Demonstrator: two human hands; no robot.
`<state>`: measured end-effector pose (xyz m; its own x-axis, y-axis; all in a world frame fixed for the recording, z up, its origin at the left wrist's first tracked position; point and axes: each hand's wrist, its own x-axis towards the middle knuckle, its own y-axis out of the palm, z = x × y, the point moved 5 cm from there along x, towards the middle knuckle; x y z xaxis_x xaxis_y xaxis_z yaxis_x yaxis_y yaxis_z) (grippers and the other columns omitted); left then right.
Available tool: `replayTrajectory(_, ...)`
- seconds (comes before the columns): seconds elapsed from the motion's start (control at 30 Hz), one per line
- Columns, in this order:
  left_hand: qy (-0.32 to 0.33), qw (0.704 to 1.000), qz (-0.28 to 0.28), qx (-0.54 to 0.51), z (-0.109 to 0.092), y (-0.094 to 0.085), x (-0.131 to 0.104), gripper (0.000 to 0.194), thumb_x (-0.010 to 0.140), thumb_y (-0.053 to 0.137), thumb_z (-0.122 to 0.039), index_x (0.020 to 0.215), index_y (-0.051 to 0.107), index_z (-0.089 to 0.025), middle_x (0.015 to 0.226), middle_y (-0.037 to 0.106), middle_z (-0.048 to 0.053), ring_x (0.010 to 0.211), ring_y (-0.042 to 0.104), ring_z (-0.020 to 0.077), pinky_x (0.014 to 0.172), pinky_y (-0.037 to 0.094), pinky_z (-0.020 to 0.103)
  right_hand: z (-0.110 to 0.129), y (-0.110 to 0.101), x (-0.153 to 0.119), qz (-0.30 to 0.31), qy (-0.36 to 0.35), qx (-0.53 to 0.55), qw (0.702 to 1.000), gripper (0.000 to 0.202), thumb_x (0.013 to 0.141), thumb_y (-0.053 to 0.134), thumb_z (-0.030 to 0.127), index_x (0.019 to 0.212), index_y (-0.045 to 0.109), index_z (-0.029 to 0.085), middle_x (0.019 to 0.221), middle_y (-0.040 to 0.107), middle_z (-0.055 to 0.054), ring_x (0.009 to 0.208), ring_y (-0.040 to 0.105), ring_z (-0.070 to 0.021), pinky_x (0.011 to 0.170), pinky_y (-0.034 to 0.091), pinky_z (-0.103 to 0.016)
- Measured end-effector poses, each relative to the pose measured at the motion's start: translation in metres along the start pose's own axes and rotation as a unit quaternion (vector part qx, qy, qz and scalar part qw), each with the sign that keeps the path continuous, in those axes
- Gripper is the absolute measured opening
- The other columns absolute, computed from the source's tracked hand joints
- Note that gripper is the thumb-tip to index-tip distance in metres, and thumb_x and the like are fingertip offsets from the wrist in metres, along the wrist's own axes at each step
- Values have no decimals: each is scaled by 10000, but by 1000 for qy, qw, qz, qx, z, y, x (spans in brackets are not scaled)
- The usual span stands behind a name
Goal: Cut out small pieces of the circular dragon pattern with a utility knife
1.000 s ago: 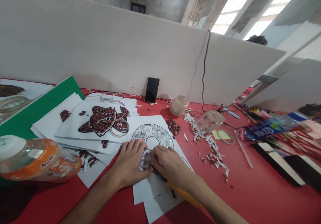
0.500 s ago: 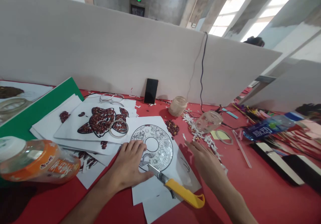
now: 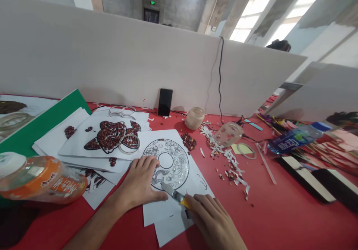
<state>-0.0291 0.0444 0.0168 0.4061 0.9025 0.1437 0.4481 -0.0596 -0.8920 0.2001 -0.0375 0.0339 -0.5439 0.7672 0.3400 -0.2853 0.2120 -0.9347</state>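
Note:
A utility knife with a yellow handle (image 3: 185,202) lies across the printed sheet, its blade pointing up and left at the rim of a round dragon-and-bird drawing (image 3: 179,168). The handle is mostly covered by my right hand (image 3: 211,216), whose fingers are closed around it. My left hand (image 3: 144,183) rests flat on the sheet's left side, fingers stretched out and thumb toward the blade. Part of the circle looks shiny. A small white strip (image 3: 202,152) is on the red table just right of the sheet.
Beans form a pile (image 3: 188,141) beyond the sheet. Two jars (image 3: 195,118) and paper scraps (image 3: 231,156) are to the right, with a blue bottle (image 3: 296,138) farther off. At left are an orange-labelled bottle (image 3: 41,177) and a bean-covered fox picture (image 3: 110,136). A phone (image 3: 165,102) leans on the partition.
My right hand has come down and left from beside the scraps onto the knife handle. The white strip that was at its fingertips now lies on the table. My left hand has stayed.

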Motion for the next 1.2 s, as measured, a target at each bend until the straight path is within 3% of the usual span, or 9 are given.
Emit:
replayTrajectory(0.23, -3, 1000, 4, -1, 0, -1, 0, 818, 624, 713, -822, 1148, 541, -218, 1239, 571, 112, 1144, 519, 352, 986, 387, 480, -1, -3, -6, -10, 13, 38, 999, 345, 1073, 425, 285, 1375, 589, 257, 1062, 746, -70, 912, 723, -207, 772, 613, -324)
replayTrajectory(0.43, -6, 1000, 5, 0, 2, 1, 0, 799, 624, 704, -813, 1152, 557, -231, 1265, 563, 117, 1163, 507, 362, 1001, 379, 485, -10, -10, -20, -7, 35, 52, 998, 311, 1053, 469, 314, 1319, 631, 291, 1098, 758, -59, 943, 739, -217, 807, 629, -345)
replayTrajectory(0.53, -6, 1000, 10, -4, 1, 2, 0, 814, 607, 703, -826, 1141, 562, -228, 1265, 562, 124, 1160, 509, 369, 1001, 379, 485, -30, -19, -21, -29, 86, 65, 994, 284, 1036, 501, 346, 1270, 656, 299, 1116, 749, -64, 952, 745, -219, 798, 631, -329)
replayTrajectory(0.63, -11, 1000, 10, -5, 0, 0, 0, 808, 602, 716, -818, 1133, 558, -230, 1264, 566, 124, 1160, 513, 371, 998, 382, 488, -54, -23, -5, -52, 152, 98, 982, 268, 1027, 512, 365, 1218, 674, 269, 1117, 741, -82, 948, 744, -214, 782, 621, -299)
replayTrajectory(0.8, -18, 1000, 12, -6, -2, -1, 1, 771, 600, 771, -751, 1125, 549, -231, 1257, 573, 114, 1162, 513, 360, 985, 386, 475, -76, -8, 33, -57, 156, 145, 975, 277, 1011, 507, 354, 1140, 714, 223, 1093, 753, -96, 943, 737, -222, 810, 602, -320)
replayTrajectory(0.93, -19, 1000, 18, -12, -1, 0, 2, 786, 593, 788, -743, 1136, 553, -224, 1261, 573, 110, 1170, 509, 354, 992, 377, 470, -85, 1, 39, -49, 195, 155, 967, 287, 1008, 480, 349, 1001, 740, 225, 1006, 775, -81, 852, 742, -221, 754, 585, -321)
replayTrajectory(1.07, -19, 999, 21, -16, -1, -1, 2, 785, 616, 771, -753, 1145, 556, -216, 1268, 571, 112, 1179, 502, 353, 993, 372, 475, -117, -10, 44, -68, 270, 131, 952, 296, 973, 488, 395, 946, 724, 218, 939, 779, -82, 804, 729, -230, 695, 547, -315)
replayTrajectory(1.2, -15, 1000, 18, -16, -1, 0, 1, 747, 639, 775, -717, 1153, 560, -220, 1271, 571, 105, 1195, 494, 353, 996, 368, 478, -154, -24, 61, -71, 300, 88, 947, 344, 944, 449, 373, 1032, 723, 186, 910, 772, -107, 777, 704, -239, 704, 517, -338)
